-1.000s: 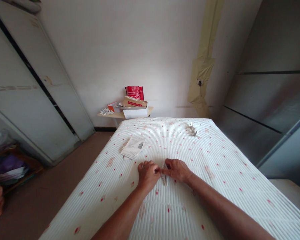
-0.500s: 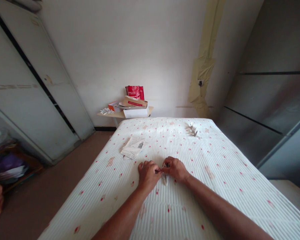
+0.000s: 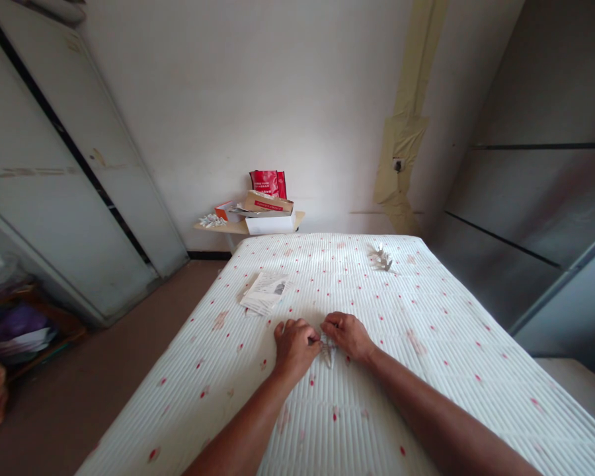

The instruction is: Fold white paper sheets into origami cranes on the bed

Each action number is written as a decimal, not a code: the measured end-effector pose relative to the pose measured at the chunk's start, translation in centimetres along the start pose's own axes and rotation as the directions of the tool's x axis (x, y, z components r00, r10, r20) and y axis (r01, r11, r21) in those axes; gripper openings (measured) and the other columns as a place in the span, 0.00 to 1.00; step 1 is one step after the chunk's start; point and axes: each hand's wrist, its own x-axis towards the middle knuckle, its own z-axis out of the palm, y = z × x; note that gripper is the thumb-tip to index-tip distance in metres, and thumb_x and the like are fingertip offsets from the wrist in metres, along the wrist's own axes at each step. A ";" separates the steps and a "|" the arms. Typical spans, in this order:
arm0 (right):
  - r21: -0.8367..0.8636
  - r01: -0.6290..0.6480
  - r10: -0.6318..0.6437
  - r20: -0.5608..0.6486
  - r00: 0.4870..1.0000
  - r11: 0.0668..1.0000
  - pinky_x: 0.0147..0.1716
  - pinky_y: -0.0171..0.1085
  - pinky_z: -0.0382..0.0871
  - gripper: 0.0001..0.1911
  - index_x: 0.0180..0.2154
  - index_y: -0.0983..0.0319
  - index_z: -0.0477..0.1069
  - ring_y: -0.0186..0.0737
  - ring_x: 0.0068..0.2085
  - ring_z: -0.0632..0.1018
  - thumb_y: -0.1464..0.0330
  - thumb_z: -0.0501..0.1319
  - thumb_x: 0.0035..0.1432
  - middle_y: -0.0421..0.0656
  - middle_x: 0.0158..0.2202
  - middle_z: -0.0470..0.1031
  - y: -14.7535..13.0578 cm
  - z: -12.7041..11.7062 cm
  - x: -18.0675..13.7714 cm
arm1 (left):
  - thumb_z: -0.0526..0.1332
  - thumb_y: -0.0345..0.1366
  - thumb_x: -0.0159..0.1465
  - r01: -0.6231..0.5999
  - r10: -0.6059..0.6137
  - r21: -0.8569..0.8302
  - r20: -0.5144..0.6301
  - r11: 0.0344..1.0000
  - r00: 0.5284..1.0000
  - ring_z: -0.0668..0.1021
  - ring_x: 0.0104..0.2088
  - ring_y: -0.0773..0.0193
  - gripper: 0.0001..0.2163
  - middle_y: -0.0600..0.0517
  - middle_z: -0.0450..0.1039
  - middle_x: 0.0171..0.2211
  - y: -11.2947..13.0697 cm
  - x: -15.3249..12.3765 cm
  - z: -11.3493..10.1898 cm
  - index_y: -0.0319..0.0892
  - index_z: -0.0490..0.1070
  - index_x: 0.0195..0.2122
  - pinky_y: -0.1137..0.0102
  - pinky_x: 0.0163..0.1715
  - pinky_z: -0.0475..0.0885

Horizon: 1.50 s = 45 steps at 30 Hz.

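On the bed (image 3: 357,430), folded paper (image 3: 328,356) is lying between two hands. The left hand (image 3: 296,344) is pinching it. The right hand (image 3: 350,334) is sliding up, so more paper is showing; I cannot tell if its fingers are gripping.

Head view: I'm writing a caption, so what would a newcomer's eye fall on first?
Probably the red bag against the far wall. Next come the left hand and right hand, together at a small folded paper on the spotted cover, with printed sheets beyond to the left.

A quilt-covered bed (image 3: 446,311) and cupboard (image 3: 44,231) suggest a bedroom.
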 end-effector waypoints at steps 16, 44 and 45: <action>0.135 0.323 -0.325 -0.014 0.946 0.937 0.32 0.30 0.63 0.06 0.29 0.62 0.70 0.31 0.31 0.71 0.70 0.56 0.55 0.41 0.32 0.68 1.9 -1.7 -3.3 | 0.60 0.31 0.52 -0.054 0.057 0.022 -0.128 0.998 0.990 0.68 0.35 0.64 0.02 0.57 0.69 0.27 0.1 -0.6 0.6 0.44 0.67 0.26 0.63 0.47 0.53; -0.349 0.199 -0.180 0.087 0.980 0.916 0.40 0.33 0.65 0.12 0.42 0.57 0.69 0.38 0.44 0.69 0.70 0.53 0.57 0.43 0.43 0.67 0.4 -0.6 -2.9 | 0.59 0.40 0.57 -0.177 0.178 0.143 0.005 0.974 0.984 0.66 0.42 0.59 0.12 0.52 0.69 0.35 0.8 -1.7 -0.1 0.52 0.71 0.43 0.59 0.49 0.52; -0.359 0.194 -0.171 0.096 0.981 0.913 0.40 0.33 0.65 0.12 0.43 0.57 0.68 0.38 0.44 0.70 0.70 0.53 0.56 0.43 0.43 0.67 0.3 -0.7 -2.8 | 0.59 0.40 0.57 -0.178 0.179 0.146 0.004 0.973 0.984 0.66 0.42 0.59 0.12 0.52 0.69 0.35 0.8 -1.7 -0.1 0.52 0.71 0.43 0.59 0.49 0.52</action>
